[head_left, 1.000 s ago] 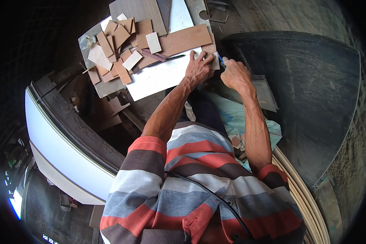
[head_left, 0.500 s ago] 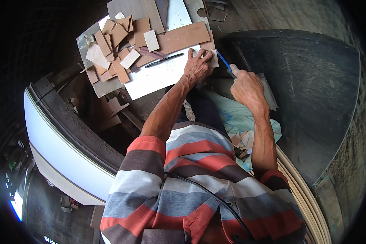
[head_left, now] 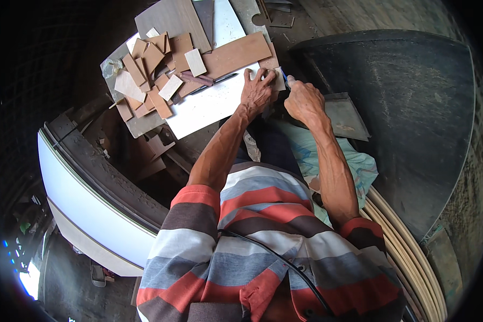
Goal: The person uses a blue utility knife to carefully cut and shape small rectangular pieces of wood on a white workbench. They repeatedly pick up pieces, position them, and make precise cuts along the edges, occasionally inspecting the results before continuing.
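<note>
With bent, parted fingers, my left hand (head_left: 257,92) presses a small pale wooden piece (head_left: 280,81) down at the right edge of the work surface. My right hand (head_left: 305,103) is closed around a narrow blue hand tool (head_left: 284,74), whose exact kind I cannot make out. The tool's visible part meets the piece's right edge; the rest is hidden in my grip. Beneath my left hand lies a white board (head_left: 204,112). Behind it runs a long brown wood strip (head_left: 241,55). A slim black pen-like stick (head_left: 225,78) rests left of my left hand.
Several small brown and pale wood pieces (head_left: 170,87) are heaped on the left of the work surface. A large dark curved panel (head_left: 397,123) stands to my right. A white curved panel (head_left: 94,196) is at my left. Pale green cloth (head_left: 357,163) lies below my right forearm.
My right hand has moved left and up, close to the small piece, so less of the blue tool shows. My left hand still holds the piece down.
</note>
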